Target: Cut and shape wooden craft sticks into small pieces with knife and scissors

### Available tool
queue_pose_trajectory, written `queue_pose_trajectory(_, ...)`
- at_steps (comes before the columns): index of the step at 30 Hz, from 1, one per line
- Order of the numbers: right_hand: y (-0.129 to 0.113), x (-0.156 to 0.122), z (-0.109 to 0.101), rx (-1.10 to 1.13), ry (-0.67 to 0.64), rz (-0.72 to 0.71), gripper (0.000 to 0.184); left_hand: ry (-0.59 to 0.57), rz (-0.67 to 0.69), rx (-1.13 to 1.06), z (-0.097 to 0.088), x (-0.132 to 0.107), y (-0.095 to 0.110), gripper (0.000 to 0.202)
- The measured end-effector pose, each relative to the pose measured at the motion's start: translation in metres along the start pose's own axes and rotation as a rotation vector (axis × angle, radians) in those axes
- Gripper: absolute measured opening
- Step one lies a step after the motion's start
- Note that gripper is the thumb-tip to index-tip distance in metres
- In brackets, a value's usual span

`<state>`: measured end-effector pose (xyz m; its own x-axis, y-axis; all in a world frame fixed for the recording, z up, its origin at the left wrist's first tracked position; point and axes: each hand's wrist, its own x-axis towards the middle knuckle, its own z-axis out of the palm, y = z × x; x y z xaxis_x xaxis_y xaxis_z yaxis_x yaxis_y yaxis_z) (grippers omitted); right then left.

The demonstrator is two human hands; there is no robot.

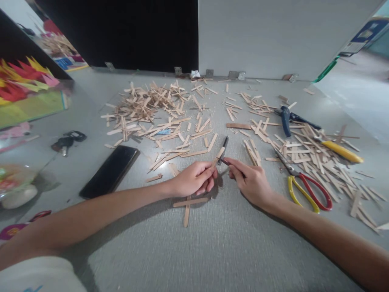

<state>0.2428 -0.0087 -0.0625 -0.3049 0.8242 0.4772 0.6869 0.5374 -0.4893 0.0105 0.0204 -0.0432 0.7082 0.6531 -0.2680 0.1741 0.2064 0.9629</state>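
Observation:
My left hand [194, 178] is closed on a short wooden stick piece [219, 154] that points up and to the right. My right hand [251, 180] pinches a thin dark tool [223, 149] whose tip meets the stick; what kind of tool it is I cannot make out. Below my left hand, two wooden sticks [189, 205] lie crossed on the grey floor. Both forearms reach in from the bottom corners.
Heaps of cut wooden sticks [152, 109] cover the floor ahead and to the right. Red and yellow scissors [306, 188], a yellow-handled tool [342, 151] and a blue-handled tool [285, 119] lie at right. A black phone [111, 170] and keys [65, 142] lie at left.

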Motion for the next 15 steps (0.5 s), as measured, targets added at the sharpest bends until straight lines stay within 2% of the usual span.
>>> queue_pose_trajectory(7,-0.0012,-0.0027,0.0009,-0.135,-0.001,-0.058,0.039,0.005,0.07,0.039,0.0026,-0.0022,-0.0019,0.031)
queue_pose_trajectory(15,0.0012,-0.0051,0.0016,-0.111,-0.015,-0.131,0.036,0.036,0.082,0.045,0.0046,-0.0036,-0.0007,0.03)
